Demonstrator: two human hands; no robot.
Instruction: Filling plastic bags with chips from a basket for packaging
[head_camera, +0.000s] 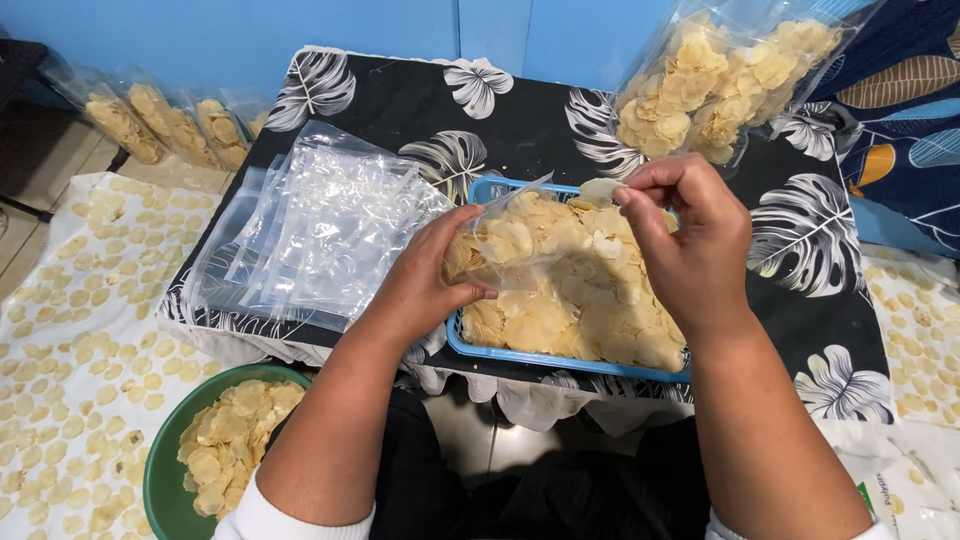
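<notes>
Left hand (425, 280) grips a small clear bag (520, 235), partly full of chips, at the middle of the frame over the blue basket (560, 360). Right hand (690, 245) pinches one chip (600, 188) at the bag's mouth. Filled bags (165, 125) lie upper left. Many chips remain in the basket, and empty bags (320, 225) wait left of it.

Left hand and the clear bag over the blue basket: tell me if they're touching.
Touching. The head view shows the left hand gripping the chip-filled clear bag, its fingers curled around the bag's side above the blue basket.
</notes>
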